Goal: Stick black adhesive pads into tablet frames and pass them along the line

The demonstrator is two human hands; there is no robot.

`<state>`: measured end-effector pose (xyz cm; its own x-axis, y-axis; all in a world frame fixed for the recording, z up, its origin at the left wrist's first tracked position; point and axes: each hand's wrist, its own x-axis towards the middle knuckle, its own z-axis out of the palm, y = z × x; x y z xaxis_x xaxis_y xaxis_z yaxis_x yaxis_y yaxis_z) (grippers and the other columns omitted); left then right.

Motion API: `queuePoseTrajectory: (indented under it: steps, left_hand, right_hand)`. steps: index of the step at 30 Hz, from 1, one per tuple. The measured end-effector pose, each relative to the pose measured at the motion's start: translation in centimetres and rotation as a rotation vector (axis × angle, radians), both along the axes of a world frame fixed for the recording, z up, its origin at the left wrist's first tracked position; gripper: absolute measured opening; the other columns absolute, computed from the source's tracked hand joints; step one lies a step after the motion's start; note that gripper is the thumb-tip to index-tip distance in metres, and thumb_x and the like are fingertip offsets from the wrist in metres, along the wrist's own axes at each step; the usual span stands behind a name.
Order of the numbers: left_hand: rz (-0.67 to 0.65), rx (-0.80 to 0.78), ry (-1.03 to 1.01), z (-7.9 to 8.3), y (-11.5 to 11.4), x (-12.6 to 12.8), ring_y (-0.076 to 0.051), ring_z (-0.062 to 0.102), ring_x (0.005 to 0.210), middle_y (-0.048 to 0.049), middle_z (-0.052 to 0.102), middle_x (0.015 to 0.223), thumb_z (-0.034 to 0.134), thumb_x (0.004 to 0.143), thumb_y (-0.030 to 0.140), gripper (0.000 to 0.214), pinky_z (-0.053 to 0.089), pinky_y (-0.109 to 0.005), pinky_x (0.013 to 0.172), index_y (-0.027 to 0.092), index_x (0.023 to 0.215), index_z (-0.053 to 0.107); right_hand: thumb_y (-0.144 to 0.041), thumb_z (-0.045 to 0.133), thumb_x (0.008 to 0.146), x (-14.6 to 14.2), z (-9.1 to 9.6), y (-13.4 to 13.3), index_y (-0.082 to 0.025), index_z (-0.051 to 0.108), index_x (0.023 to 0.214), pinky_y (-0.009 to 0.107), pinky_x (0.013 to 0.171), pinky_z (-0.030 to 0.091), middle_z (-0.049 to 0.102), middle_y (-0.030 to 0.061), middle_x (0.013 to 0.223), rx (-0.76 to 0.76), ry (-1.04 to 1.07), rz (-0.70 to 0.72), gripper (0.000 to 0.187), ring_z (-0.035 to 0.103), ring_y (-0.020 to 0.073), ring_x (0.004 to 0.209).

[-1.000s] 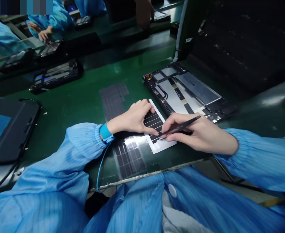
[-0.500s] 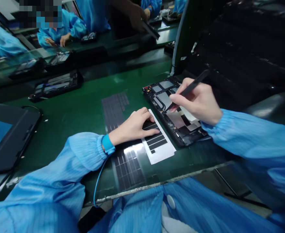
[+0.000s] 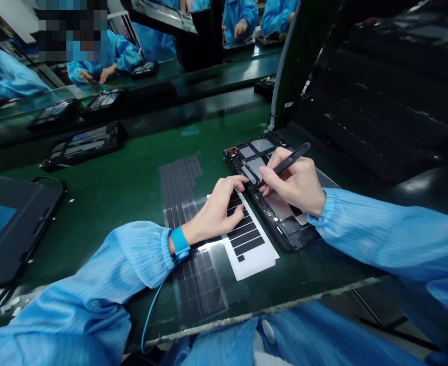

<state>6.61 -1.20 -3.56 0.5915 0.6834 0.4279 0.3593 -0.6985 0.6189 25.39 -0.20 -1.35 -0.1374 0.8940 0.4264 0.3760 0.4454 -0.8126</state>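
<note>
Black tweezers (image 3: 289, 158), pinched narrow in your right hand (image 3: 296, 182), reach into an open tablet frame (image 3: 281, 223) on the green worktop (image 3: 105, 168); your spread left hand (image 3: 216, 211) pins a white-backed sheet of black pads (image 3: 249, 249), likely thin and flimsy: best taken by an edge.

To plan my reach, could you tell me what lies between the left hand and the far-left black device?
A dark gridded sheet lies there, in the head view.

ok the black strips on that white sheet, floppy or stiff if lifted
Probably floppy: the black strips look thin and flat. They likely peel off, sitting in rows on the white backing sheet. The tweezers in the right hand hint at fiddly gripping.
</note>
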Motion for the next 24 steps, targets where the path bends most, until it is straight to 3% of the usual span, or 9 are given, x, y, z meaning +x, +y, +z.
queuePoseTrajectory:
  steps: [7, 24]
  left_hand:
    - [-0.045, 0.006, 0.023, 0.09, -0.04, -0.08, -0.02, 0.045, 0.111, -0.0108, 0.049, 0.12, 0.046, 0.072, 0.006, 0.029, 0.042, -0.038, 0.094, 0.019, 0.097, 0.038]
    - [-0.03, 0.014, 0.069, 0.19, 0.0, 0.2, -0.018, 0.047, 0.102, -0.0071, 0.059, 0.109, 0.044, 0.07, 0.001, 0.024, 0.044, -0.035, 0.087, 0.018, 0.086, 0.042]
  right_hand:
    - [-0.022, 0.055, 0.08, -0.08, 0.02, -0.07, -0.021, 0.04, 0.063, 0.021, 0.04, 0.048, 0.053, -0.003, 0.05, 0.022, -0.055, 0.005, 0.023, 0.061, 0.0135, 0.046]
    - [-0.025, 0.055, 0.079, -0.03, 0.15, -0.18, -0.021, 0.039, 0.063, 0.022, 0.042, 0.048, 0.055, -0.0041, 0.046, 0.01, -0.055, -0.04, 0.023, 0.061, 0.0141, 0.044]
